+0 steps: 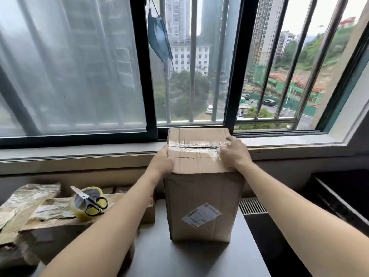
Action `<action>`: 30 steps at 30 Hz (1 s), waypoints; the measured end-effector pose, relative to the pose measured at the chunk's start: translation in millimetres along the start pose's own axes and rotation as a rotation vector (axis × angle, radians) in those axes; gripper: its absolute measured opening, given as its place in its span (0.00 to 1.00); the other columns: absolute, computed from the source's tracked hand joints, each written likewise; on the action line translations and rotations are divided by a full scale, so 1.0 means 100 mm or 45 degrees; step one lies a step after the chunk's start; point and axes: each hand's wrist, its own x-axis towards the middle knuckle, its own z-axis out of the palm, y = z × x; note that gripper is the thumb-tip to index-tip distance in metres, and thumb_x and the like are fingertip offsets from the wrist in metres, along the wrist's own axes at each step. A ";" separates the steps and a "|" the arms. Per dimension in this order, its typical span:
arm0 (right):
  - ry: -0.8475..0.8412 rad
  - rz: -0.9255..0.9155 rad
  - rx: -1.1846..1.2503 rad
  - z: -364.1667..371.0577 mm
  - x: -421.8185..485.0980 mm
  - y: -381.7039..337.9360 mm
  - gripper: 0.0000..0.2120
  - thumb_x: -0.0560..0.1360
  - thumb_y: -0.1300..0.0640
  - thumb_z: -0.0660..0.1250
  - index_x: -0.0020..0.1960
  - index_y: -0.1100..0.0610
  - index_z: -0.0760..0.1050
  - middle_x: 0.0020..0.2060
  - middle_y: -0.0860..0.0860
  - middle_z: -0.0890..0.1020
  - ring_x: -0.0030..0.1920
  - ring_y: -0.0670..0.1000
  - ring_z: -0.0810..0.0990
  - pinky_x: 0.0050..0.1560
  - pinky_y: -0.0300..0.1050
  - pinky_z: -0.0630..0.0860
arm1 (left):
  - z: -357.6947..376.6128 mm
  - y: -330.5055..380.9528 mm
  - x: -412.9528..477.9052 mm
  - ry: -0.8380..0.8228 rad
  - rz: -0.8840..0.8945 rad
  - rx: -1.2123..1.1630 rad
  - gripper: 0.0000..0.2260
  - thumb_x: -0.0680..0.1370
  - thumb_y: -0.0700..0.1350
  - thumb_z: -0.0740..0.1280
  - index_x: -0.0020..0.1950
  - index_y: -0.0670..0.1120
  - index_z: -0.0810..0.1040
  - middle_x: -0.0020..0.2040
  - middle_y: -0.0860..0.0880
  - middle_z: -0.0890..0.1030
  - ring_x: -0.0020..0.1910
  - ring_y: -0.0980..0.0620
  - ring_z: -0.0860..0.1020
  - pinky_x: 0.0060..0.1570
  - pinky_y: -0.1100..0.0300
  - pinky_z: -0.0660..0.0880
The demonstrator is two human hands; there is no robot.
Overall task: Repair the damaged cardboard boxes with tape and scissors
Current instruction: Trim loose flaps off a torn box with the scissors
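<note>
Desk (199, 260): one upright cardboard box (201, 196), left hand (162, 161) and right hand (233, 153) clasping top; one tape roll (87, 203), one scissors (90, 200).

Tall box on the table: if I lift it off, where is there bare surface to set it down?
Bare tabletop lies in front of the tall box, and a strip to its right by the vent grille. The left is crowded: a flattened box carrying the tape roll and scissors.

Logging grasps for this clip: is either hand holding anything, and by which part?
Both hold the upright cardboard box by its top: left hand on the top left edge, right hand on the top right edge.
</note>
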 end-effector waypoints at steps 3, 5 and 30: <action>-0.049 -0.041 -0.016 -0.01 0.36 0.02 0.25 0.78 0.60 0.62 0.75 0.58 0.68 0.68 0.58 0.76 0.68 0.57 0.74 0.66 0.46 0.69 | 0.09 -0.13 0.29 0.053 -0.031 -0.014 0.17 0.78 0.49 0.56 0.62 0.48 0.77 0.56 0.49 0.83 0.56 0.48 0.80 0.60 0.49 0.76; -0.094 -0.093 -0.048 -0.02 0.53 0.03 0.20 0.79 0.57 0.63 0.70 0.58 0.73 0.63 0.56 0.80 0.65 0.56 0.77 0.65 0.46 0.71 | 0.12 -0.07 0.35 0.091 -0.088 -0.014 0.19 0.77 0.51 0.56 0.65 0.49 0.76 0.60 0.51 0.82 0.59 0.51 0.79 0.62 0.51 0.75; -0.054 -0.815 -0.164 0.84 -0.32 -0.99 0.10 0.79 0.57 0.60 0.48 0.58 0.79 0.45 0.56 0.85 0.48 0.59 0.81 0.45 0.52 0.76 | -0.69 -0.10 -0.58 0.498 0.043 0.345 0.12 0.83 0.48 0.61 0.54 0.43 0.82 0.51 0.50 0.81 0.50 0.55 0.76 0.45 0.67 0.65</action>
